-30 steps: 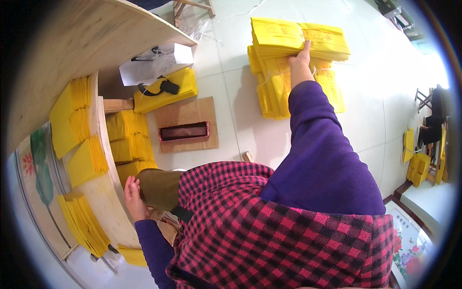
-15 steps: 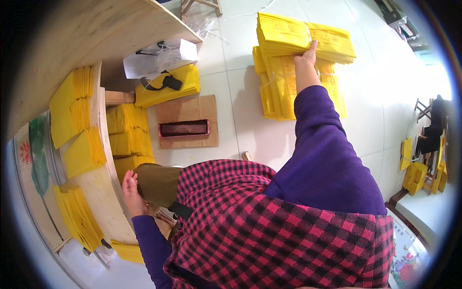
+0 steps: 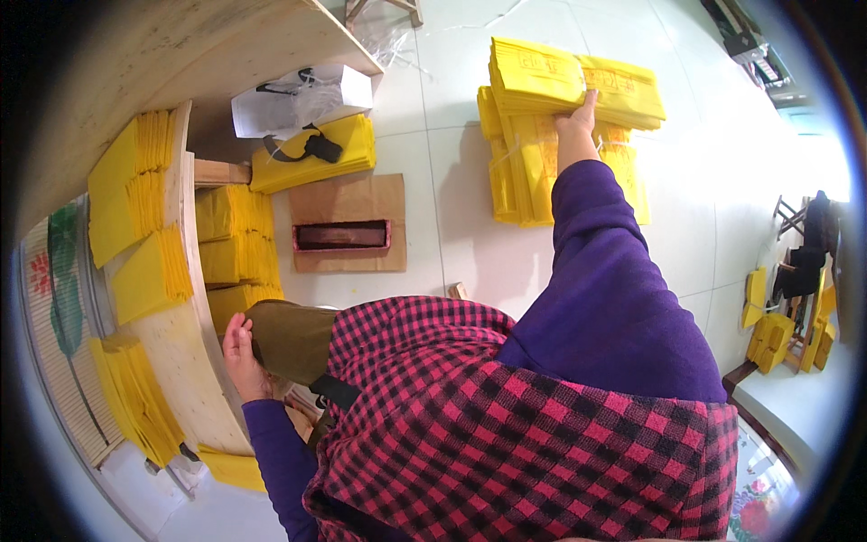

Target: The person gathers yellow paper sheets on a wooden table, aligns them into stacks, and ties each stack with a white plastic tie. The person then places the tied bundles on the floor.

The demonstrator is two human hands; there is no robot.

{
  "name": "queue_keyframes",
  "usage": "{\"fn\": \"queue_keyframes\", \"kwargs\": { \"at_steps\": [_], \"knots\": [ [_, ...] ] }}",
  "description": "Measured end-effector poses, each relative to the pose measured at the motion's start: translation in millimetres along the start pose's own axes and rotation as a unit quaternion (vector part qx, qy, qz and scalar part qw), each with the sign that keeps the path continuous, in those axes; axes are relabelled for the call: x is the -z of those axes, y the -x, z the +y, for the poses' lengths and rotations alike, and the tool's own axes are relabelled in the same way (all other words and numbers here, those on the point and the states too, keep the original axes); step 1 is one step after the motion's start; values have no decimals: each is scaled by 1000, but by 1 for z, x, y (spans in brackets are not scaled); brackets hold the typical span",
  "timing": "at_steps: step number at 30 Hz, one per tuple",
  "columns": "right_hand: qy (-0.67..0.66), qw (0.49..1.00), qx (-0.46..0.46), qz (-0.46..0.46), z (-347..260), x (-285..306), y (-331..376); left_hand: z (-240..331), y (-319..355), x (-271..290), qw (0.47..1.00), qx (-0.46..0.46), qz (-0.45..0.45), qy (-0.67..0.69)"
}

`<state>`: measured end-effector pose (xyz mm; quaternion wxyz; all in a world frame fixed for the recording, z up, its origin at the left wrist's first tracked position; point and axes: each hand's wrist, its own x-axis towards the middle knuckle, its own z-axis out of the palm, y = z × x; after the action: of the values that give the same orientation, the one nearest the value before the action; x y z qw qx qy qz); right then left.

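At the far right, my right hand (image 3: 578, 122) is closed on the near edge of a bundle of folded yellow paper sheets (image 3: 542, 77) with red print, its thumb lying on top. The fingers beneath are hidden. That bundle lies over a taller pile of yellow bundles (image 3: 524, 172) on the floor, tied with pale string. My left hand (image 3: 242, 355) is beside my knee, close to the edge of the wooden board (image 3: 212, 375). Its fingers are stretched out and no object shows in them.
Yellow paper stacks (image 3: 149, 275) line the wooden board at left. Beyond it stand a white box (image 3: 307, 104) and a yellow bundle with a black strap (image 3: 357, 149). An open narrow box (image 3: 343, 237) lies on brown cardboard (image 3: 348, 191). More yellow bundles (image 3: 768, 339) are at far right.
The bundle in my right hand has come slightly lower and nearer, over the pile. My left hand has barely moved, while the whole view has shifted a little.
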<state>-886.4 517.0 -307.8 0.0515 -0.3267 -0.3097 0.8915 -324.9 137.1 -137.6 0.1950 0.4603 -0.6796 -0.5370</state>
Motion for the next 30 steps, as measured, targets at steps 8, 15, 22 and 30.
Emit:
{"fn": "queue_keyframes", "kwargs": {
  "at_steps": [8,15,22,30],
  "knots": [
    [32,999,16,28,-7,-4,8,-2,0,1,999,-23,-12,-21],
    [73,996,15,39,-7,4,3,-11,2,6,998,-51,-5,-36],
    [125,989,31,78,-24,5,5,-9,4,3,998,-56,-4,-15],
    [439,821,276,239,-35,48,-32,23,28,12,992,-114,11,44]
  ]
}}
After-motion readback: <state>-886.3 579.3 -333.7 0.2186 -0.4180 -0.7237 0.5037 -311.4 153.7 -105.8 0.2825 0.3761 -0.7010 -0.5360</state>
